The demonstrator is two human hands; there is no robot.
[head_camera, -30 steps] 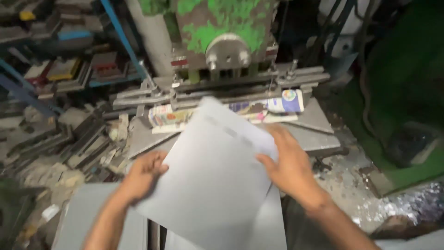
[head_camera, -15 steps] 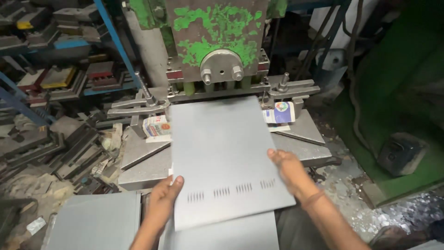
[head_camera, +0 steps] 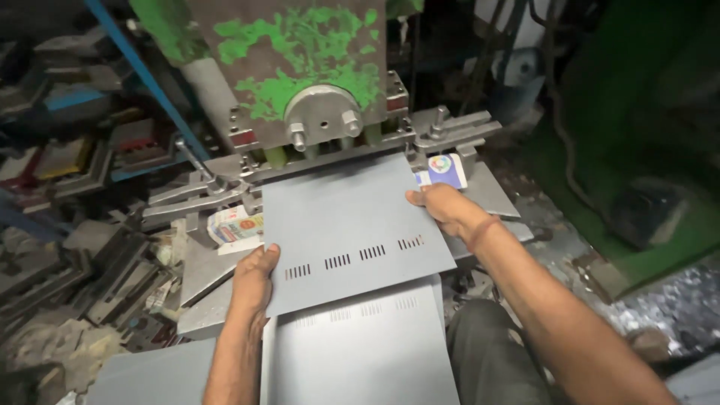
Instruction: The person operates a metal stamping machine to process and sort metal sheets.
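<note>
On the press bed (head_camera: 495, 196), under the green-flaked ram (head_camera: 300, 67), a grey metal sheet (head_camera: 349, 225) lies flat with its far edge pushed in below the round fitting (head_camera: 324, 114). The left hand (head_camera: 253, 283) has its grip pinching the sheet's near left corner, thumb on top beside a row of slots (head_camera: 352, 259). The right hand (head_camera: 444, 208) clasps the sheet's right edge, fingers curled around it, just beside a small colourful box (head_camera: 444, 171). A second slotted sheet (head_camera: 360, 345) lies below the first, nearer the person, partly covered by it. A crumpled printed wrapper (head_camera: 234, 225) lies left of the sheet on the bed. Dark metal dies and scrap (head_camera: 82, 247) are heaped at the left; shiny swarf (head_camera: 675, 307) covers the floor at the right.
</note>
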